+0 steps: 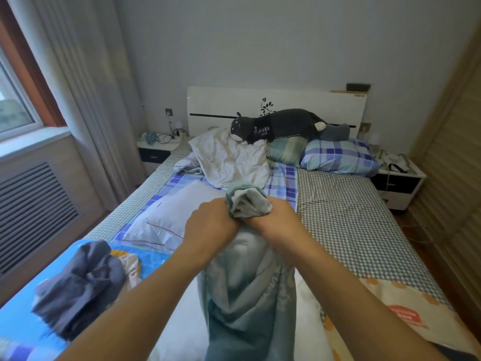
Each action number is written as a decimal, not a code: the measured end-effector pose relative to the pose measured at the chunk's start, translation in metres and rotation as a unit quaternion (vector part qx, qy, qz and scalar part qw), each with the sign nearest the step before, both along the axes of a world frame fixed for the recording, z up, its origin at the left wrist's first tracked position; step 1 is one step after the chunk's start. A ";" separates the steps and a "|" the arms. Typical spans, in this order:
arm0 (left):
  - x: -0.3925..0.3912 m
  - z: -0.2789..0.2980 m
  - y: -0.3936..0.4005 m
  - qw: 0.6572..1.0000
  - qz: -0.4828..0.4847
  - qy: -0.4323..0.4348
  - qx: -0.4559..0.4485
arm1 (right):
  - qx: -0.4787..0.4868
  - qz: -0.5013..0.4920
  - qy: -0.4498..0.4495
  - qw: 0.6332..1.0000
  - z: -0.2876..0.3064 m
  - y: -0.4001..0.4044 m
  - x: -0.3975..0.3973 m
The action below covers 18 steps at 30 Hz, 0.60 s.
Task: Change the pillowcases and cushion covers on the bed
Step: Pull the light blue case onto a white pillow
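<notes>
Both my hands grip the bunched top of a pale green-grey pillowcase point(250, 287), which hangs down between my forearms over the bed. My left hand point(210, 222) and my right hand point(276, 217) sit side by side with fingers curled round the gathered cloth. A bare white pillow point(166, 217) lies just left of my hands on a blue plaid cloth. A crumpled white pillow point(231, 157) lies beyond. Two plaid-covered pillows, a green one point(285, 149) and a blue one point(338, 157), lean at the headboard.
A dark plush cat point(276, 125) lies across the pillows. Dark blue clothing point(80, 285) is heaped at the near left on a bright blue sheet. The checked bedsheet point(351, 217) spreads to the right. Nightstands point(398, 183) flank the bed; a radiator cover point(33, 212) lines the left wall.
</notes>
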<state>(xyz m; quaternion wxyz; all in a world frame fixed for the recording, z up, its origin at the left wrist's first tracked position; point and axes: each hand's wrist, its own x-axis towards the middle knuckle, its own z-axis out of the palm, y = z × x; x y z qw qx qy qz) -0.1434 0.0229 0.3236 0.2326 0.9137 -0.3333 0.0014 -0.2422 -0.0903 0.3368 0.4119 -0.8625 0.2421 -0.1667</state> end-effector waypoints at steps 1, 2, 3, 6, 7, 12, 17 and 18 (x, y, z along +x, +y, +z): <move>-0.005 -0.002 0.002 1.000 0.006 0.014 -0.010 | 0.022 -0.008 0.006 1.000 -0.002 -0.001 -0.001; -0.008 -0.004 0.006 0.997 0.011 0.062 -0.047 | 0.054 -0.012 0.000 0.998 -0.004 -0.001 -0.004; -0.011 -0.004 0.009 0.984 0.017 0.141 -0.110 | 0.085 -0.018 -0.004 0.996 -0.006 -0.002 -0.007; -0.023 -0.002 0.020 0.856 0.032 0.407 -0.317 | 0.139 -0.045 -0.019 0.989 -0.015 0.000 -0.017; -0.029 -0.003 0.024 0.806 0.037 0.467 -0.363 | 0.162 -0.045 -0.030 0.985 -0.019 0.003 -0.019; -0.045 -0.014 0.047 0.631 -0.011 0.665 -0.399 | 0.224 -0.033 -0.053 0.973 -0.032 0.012 -0.023; -0.045 -0.029 0.075 0.611 -0.132 0.706 -0.333 | 0.422 -0.049 -0.094 0.901 -0.049 0.020 -0.028; -0.045 -0.032 0.079 0.606 -0.151 0.708 -0.330 | 0.460 -0.045 -0.091 0.882 -0.053 0.025 -0.026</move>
